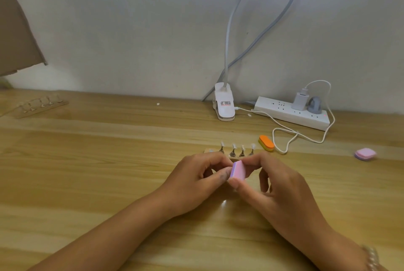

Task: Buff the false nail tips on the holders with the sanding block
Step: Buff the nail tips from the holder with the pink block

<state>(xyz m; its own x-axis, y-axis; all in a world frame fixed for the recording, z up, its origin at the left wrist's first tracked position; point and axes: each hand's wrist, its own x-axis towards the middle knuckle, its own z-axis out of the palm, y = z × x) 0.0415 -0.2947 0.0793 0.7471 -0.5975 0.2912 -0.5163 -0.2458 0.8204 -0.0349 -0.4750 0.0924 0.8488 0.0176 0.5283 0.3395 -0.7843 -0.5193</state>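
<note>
Wooden table (91, 161) against a pale wall; head view only.

- Hands together at centre. Right hand (277, 181) pinches the sanding block (237, 170), forefinger on its top end, thumb under its lower end.
- Left hand (196, 174) is curled, thumb tip against the block's purple side. Whether it also pinches a nail tip or stand there is hidden behind the fingers; cannot tell.
- Block is held off the table, between the two hands, pink face towards the camera.
- False nail tips (233, 146) stand on small holders in a row on a strip, just beyond the fingertips. Four are upright; the left end of the strip is unclear.
- Orange block (266, 142) lies beyond the right hand, beside the row. Pink block (364, 153) lies well to the right of the right hand.
- Second holder strip (41, 105) sits far beyond and left of the left hand.
- Lamp clamp (224, 104) and power strip (290, 113) are near the wall, beyond the hands.

Judgement on handling: the block looks light and foam-like, with some give and a gritty face, so an end pinch suits it. The tips look thin and springy, likely to flex or pop off. Better to steady the stand by its stem and stroke lightly.
</note>
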